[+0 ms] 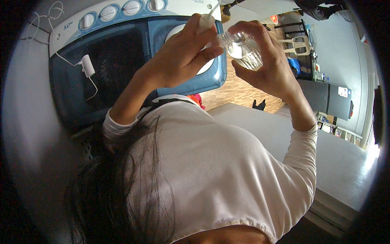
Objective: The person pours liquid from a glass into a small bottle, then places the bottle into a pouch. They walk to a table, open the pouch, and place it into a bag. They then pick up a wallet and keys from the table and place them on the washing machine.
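Note:
My right hand (268,61) is curled around a clear ribbed bottle (248,56), thumb on one side and fingers on the other. The bottle is tilted, its neck pointing left toward my other hand. In my left hand (174,57) a whitish cap-like piece with a thin stem (206,22) is pinched between the fingers; its exact kind is unclear. The left fingertips are close beside the bottle's neck, and whether they touch it cannot be made out. Both hands are raised over the right end of a blue and white twin-tub washing machine (222,75).
A white plug-like device (87,66) with a cord lies on the machine's dark lid (118,49). Several knobs (132,7) line its panel. Right of me is a grey ledge (252,122). Beyond stand a pale plastic chair (300,45) and a grey refrigerator (333,99) on wood-patterned floor.

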Demonstrator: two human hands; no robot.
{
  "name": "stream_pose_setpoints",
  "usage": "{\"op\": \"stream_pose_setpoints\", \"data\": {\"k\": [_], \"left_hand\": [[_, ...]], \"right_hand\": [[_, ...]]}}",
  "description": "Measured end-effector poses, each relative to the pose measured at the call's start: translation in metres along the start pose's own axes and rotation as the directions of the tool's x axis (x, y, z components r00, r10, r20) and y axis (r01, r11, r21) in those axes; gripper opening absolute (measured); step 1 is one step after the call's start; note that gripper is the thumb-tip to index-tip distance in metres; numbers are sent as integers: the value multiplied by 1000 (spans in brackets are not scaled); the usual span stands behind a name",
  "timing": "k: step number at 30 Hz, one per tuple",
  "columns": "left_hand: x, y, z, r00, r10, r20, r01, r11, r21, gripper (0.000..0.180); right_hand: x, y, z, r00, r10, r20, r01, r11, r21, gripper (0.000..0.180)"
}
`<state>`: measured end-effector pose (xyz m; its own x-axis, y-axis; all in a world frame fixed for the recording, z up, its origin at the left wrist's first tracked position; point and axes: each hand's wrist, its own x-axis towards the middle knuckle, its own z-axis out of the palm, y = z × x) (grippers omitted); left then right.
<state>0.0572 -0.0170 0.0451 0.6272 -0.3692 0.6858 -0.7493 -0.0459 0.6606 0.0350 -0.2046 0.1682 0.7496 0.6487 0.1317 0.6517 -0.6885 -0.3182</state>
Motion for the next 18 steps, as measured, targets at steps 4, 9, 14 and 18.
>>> {"op": "stream_pose_setpoints", "data": {"k": [4,9,14,18], "left_hand": [[1,-1,0,1000,18,5,-18,1000,13,21],[2,-1,-1,1000,19,-2,-19,1000,19,21],[-1,-4,1,1000,-17,12,17,1000,-11,24],[-2,-1,-1,1000,-10,-18,10,1000,26,28]], "right_hand": [[1,0,-1,999,39,15,-39,999,-8,64],[1,1,-1,1000,-3,4,3,1000,-1,64],[2,2,2,1000,-6,-5,5,1000,-28,63],[5,1,2,1000,-6,0,6,999,-42,61]]}}
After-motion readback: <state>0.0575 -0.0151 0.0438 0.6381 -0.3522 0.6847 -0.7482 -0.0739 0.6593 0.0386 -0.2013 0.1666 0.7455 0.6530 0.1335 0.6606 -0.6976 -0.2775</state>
